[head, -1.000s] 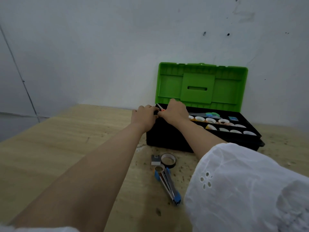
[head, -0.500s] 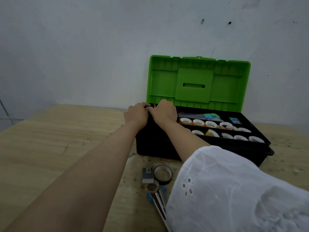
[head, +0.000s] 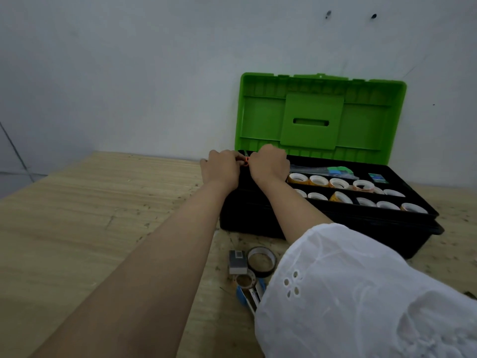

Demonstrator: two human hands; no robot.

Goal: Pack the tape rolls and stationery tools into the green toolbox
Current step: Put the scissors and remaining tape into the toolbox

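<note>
Now L grip (head: 221, 168) & R grip (head: 269, 164) both pinch small orange item (head: 246, 161) over left end of open green toolbox (head: 361, 222) on bench (head: 90, 202)

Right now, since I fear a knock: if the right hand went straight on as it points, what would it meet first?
Probably the lower left edge of the upright green lid just behind the right hand; depth is unclear.
</note>
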